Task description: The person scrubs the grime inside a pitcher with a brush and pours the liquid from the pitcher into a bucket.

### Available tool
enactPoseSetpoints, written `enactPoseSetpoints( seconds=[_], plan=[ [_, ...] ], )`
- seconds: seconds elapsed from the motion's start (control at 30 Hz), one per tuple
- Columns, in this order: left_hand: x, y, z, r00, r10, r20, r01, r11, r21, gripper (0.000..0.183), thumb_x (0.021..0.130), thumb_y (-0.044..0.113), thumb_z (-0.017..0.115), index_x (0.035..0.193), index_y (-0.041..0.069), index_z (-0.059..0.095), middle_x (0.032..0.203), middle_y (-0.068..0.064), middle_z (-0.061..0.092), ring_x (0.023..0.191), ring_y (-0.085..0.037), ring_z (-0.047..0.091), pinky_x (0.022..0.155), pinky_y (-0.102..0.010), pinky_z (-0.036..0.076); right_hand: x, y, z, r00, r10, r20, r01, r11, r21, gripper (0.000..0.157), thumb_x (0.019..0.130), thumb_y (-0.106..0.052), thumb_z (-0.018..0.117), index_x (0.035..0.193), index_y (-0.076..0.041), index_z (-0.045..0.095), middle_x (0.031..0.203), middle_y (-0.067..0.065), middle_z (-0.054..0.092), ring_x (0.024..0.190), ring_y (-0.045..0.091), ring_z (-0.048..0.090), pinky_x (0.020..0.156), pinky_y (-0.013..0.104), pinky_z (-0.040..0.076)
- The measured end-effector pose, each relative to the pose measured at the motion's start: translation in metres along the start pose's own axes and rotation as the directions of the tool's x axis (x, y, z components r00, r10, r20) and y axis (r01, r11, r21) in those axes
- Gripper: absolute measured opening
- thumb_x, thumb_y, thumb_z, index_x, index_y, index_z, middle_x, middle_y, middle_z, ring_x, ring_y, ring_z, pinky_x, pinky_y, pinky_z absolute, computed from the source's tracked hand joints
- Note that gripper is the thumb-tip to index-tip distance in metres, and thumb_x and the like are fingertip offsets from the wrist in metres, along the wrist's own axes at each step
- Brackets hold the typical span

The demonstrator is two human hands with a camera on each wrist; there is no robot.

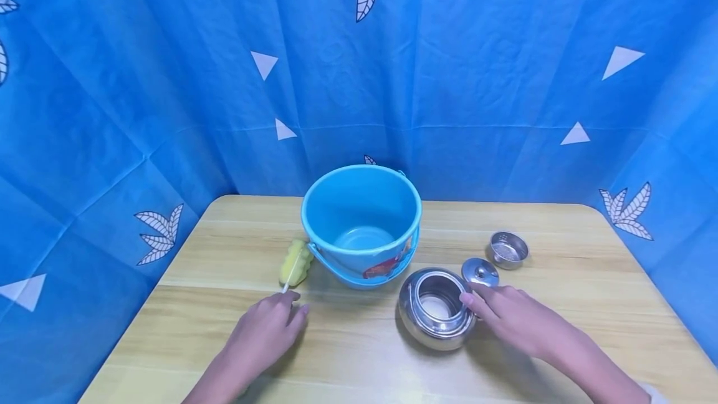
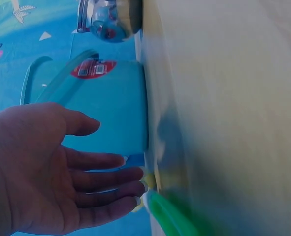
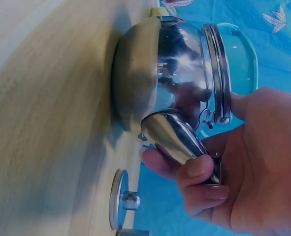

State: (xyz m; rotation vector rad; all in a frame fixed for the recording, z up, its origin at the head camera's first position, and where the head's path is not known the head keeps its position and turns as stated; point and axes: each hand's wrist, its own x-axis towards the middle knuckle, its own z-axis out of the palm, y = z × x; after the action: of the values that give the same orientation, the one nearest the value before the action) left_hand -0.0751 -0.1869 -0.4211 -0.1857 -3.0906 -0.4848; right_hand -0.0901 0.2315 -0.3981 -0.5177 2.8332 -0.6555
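Observation:
A round, shiny metal teapot (image 1: pixel 419 320) stands upright on the table, its wide mouth uncovered. My right hand (image 1: pixel 513 317) grips it at the spout (image 3: pixel 172 135), with fingers curled round the spout and the thumb at the rim. The left hand (image 1: pixel 265 332) hovers over a bottle brush with a yellow sponge head (image 1: pixel 296 264), a white stem and a green handle (image 2: pixel 170 214). In the left wrist view its fingers (image 2: pixel 106 189) are spread and nearly straight, the handle just beyond them. Whether they touch it, I cannot tell.
A blue bucket (image 1: pixel 359 259) stands between the brush and the teapot, its handle lowered to the front. Behind the right hand lie a small metal lid (image 1: pixel 478 270) with a knob and a perforated metal strainer (image 1: pixel 508 248). Blue patterned cloth (image 1: pixel 477 80) hangs behind the wooden table.

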Motion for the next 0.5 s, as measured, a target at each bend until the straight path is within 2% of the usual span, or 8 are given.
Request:
enactPoseSetpoints(
  seconds=[0.23,0.5],
  plan=[
    [-0.004,-0.010,-0.003,0.999,-0.036,-0.007,0.036,0.999,0.021,0.043,0.100,0.034,0.065,0.126,0.000,0.069,0.123,-0.020,0.073,0.113,-0.039,0.071,0.094,-0.056,0.059,-0.001,0.000,0.002,1.000,0.007,0.007,-0.007,1.000,-0.008,0.056,0.109,-0.053,0.040,0.134,-0.009,0.065,0.113,0.004,0.076,0.114,0.032,0.072,0.100,0.056,0.056],
    [-0.006,-0.017,-0.004,0.999,-0.034,-0.039,0.035,0.999,0.024,0.045,0.097,0.030,0.070,0.126,-0.003,0.068,0.117,-0.024,0.072,0.100,-0.039,0.074,0.084,-0.052,0.062,0.000,-0.001,0.002,1.000,0.003,0.002,-0.002,0.999,-0.039,0.054,0.110,-0.052,0.039,0.132,-0.011,0.066,0.115,0.004,0.075,0.114,0.030,0.073,0.099,0.055,0.056]
  ],
)
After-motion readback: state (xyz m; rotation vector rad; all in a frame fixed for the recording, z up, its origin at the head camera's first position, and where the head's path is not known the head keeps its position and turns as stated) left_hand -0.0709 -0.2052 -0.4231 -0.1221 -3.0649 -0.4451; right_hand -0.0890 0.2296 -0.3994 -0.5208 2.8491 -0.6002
